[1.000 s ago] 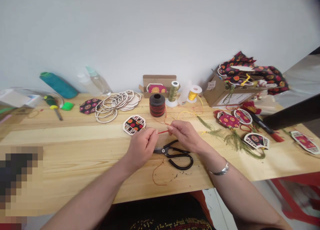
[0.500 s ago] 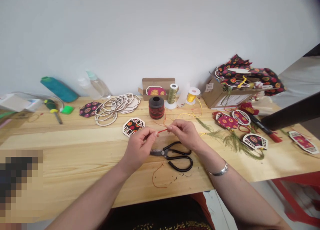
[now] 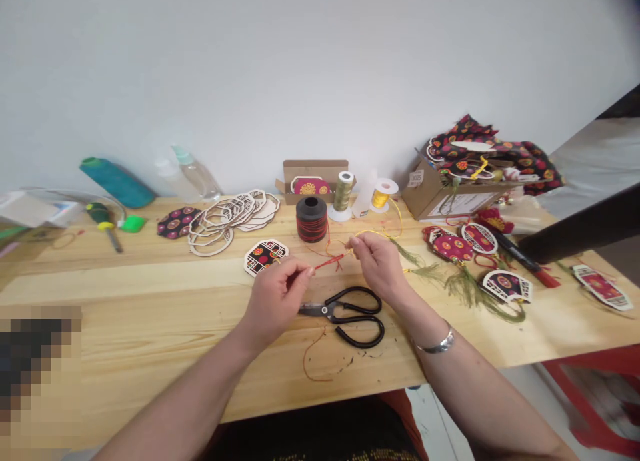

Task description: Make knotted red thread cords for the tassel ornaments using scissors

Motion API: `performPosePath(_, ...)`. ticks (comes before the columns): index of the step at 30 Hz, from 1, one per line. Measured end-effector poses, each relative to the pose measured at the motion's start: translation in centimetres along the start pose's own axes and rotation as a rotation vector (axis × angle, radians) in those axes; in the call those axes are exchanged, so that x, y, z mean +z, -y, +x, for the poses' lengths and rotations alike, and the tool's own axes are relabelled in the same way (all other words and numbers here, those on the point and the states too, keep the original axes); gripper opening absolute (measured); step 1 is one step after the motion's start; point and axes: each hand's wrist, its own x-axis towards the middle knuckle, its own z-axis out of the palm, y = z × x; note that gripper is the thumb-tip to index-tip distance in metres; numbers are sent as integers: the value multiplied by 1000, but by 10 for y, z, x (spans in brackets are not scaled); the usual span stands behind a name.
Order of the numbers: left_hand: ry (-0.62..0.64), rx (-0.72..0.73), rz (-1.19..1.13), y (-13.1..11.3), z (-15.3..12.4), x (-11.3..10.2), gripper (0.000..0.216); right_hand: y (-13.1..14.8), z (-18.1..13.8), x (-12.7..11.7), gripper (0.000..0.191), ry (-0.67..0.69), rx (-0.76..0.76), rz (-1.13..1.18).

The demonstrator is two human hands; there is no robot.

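Both of my hands work above the middle of a light wooden table [image 3: 150, 301]. My left hand [image 3: 277, 294] pinches one end of a short red cord [image 3: 329, 261]. My right hand [image 3: 377, 262] pinches the other end, where the cord is knotted with a thin yellow thread [image 3: 380, 231]. The cord is stretched between the two hands. Black-handled scissors [image 3: 350, 314] lie flat on the table just below my hands. A dark spool wound with red cord [image 3: 311, 219] stands right behind them. A fabric-faced wooden ornament [image 3: 265, 255] lies left of the spool.
Several bare wooden frames [image 3: 227, 215] lie at back left, near a teal cone of thread [image 3: 117, 181] and a spray bottle [image 3: 195, 171]. Olive [image 3: 344, 193] and gold [image 3: 383, 194] spools stand behind. Finished tasselled ornaments [image 3: 480, 261] and a cardboard box of fabric [image 3: 450, 181] fill the right.
My hands have drawn apart, so more of the red cord shows stretched between them. The right hand rose and shifted slightly right. The view tilted down a little.
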Motion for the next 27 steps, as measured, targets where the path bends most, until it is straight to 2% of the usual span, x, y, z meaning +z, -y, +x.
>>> performPosePath(2,41,85,52,0,-2,2,17,1,-2,1,24,-21,-178,-54)
performPosePath(4,69,151,67,0,-3,3,17,2,-4,4,21,66,-342,-30)
performPosePath(6,71,189,70,0,-4,4,15,3,-7,8,20,185,-429,8)
performPosePath(8,66,195,72,0,-4,4,15,4,-8,9,20,266,-443,20)
performPosePath(11,74,163,87,-1,-3,2,17,3,-9,9,18,320,-434,6)
performPosePath(19,79,148,116,-1,-3,1,19,5,-9,6,15,367,-441,34)
performPosePath(27,81,151,150,-1,-2,4,19,4,-7,5,16,383,-467,-76)
